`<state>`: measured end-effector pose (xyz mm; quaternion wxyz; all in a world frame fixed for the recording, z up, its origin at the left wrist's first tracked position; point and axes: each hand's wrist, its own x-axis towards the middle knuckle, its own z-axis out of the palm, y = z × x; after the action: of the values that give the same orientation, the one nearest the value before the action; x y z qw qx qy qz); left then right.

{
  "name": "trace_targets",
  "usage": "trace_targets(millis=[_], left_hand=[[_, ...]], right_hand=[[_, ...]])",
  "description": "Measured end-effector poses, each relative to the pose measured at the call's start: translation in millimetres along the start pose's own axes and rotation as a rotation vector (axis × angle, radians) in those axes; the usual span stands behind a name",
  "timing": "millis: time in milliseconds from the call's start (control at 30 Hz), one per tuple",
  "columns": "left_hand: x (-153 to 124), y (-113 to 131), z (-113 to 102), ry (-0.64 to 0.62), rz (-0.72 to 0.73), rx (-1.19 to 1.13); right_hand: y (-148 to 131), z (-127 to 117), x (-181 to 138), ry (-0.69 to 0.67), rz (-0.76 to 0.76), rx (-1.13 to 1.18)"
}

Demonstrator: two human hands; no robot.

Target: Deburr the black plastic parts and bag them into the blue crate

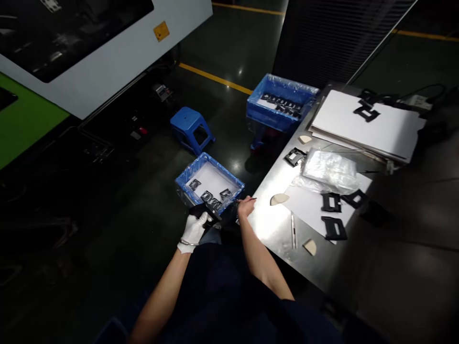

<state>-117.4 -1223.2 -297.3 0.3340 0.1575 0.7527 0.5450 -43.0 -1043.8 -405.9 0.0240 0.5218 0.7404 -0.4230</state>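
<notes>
Factory floor (229, 52): my gloved left hand (193, 228) grips a black frame (204, 210), my right hand (246, 206) pinches a thin blade (251, 198); more frames (207, 196) sit in the blue crate (211, 165) at 12 o'clock and on the tabletop (267, 220) at 3 o'clock.

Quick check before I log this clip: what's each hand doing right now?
Left hand: closed, gloved, holding a black plastic part.
Right hand: closed, pinching a thin dark tool.

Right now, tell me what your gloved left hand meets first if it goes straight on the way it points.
The gloved left hand, gripping a black moulded part, would likely meet the near rim of the blue crate first, though depth is unclear and it might pass above.
</notes>
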Motion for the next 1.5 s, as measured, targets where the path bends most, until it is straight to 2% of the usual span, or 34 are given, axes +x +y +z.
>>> trace_targets(millis=[100,200,267,300,367,433,500,600,700,767,800,900,933,967,1033,1100,1167,1267,1333,1400,1433,1500], left_hand=[[28.6,2.6,-38.4,-0.196,0.014,0.142],[59.6,0.4,-64.3,-0.454,-0.008,0.267],[74.1,-4.0,-69.8,-0.589,-0.005,0.327],[78.3,-6.7,-68.8,-0.657,0.009,0.358],[79.9,-12.3,-60.4,-0.873,0.084,0.476],[74.3,-17.1,-46.8,-1.127,0.177,0.612],[65.0,-20.2,-33.1,-1.296,0.280,0.677],[49.8,-21.9,-19.6,-1.381,0.401,0.529],[33.5,-23.0,-14.4,-1.464,0.383,0.227],[21.8,-23.8,-12.5,-1.446,0.287,0.043],[16.5,-23.5,-11.6,-1.400,0.218,-0.029],[7.7,-17.4,-9.6,-1.186,-0.022,-0.143],[7.7,-13.4,-9.6,-1.110,-0.084,-0.146],[9.0,-8.9,-9.9,-1.043,-0.121,-0.133],[13.7,0.1,-11.7,-0.939,-0.140,-0.088],[17.7,6.8,-14.1,-0.861,-0.120,-0.039],[18.1,10.6,-16.1,-0.807,-0.105,-0.025],[11.8,15.0,-22.0,-0.784,-0.138,-0.055],[7.6,18.4,-33.6,-0.810,-0.163,-0.054],[8.0,20.2,-56.3,-0.772,-0.188,-0.067],[10.1,19.5,-71.9,-0.693,-0.202,-0.094],[15.6,13.5,-108.9,-0.411,-0.266,-0.218]], right_hand=[[-14.0,-0.3,-8.1,0.048,0.086,0.085],[-28.7,-1.2,-34.8,0.007,0.015,0.181],[-41.2,-7.8,-57.6,-0.076,-0.066,0.233],[-48.0,-13.3,-68.7,-0.135,-0.106,0.260],[-61.5,-27.3,-88.2,-0.288,-0.202,0.333],[-72.8,-40.1,-102.8,-0.451,-0.298,0.415],[-80.4,-47.3,-112.3,-0.558,-0.336,0.472],[-84.7,-48.4,-121.5,-0.518,-0.264,0.531],[-81.7,-52.1,-132.4,-0.487,-0.205,0.595],[-72.4,-60.8,-142.3,-0.481,-0.194,0.601],[-64.4,-65.9,-147.7,-0.420,-0.182,0.597],[-28.4,-73.4,-163.5,-0.051,-0.136,0.549],[-14.8,-70.5,-167.8,0.023,-0.143,0.513],[-2.2,-64.3,-171.0,0.041,-0.166,0.468],[16.3,-43.4,-173.8,-0.092,-0.222,0.385],[23.0,-16.6,-171.4,-0.134,-0.280,0.325],[19.9,8.4,-165.6,-0.103,-0.340,0.258],[9.3,32.4,-156.2,0.041,-0.384,0.156],[5.0,36.7,-152.8,0.142,-0.367,0.098],[4.8,31.8,-153.2,0.178,-0.361,0.050],[6.1,26.5,-155.0,0.164,-0.380,0.017],[10.4,12.7,-161.0,0.068,-0.462,-0.085]])
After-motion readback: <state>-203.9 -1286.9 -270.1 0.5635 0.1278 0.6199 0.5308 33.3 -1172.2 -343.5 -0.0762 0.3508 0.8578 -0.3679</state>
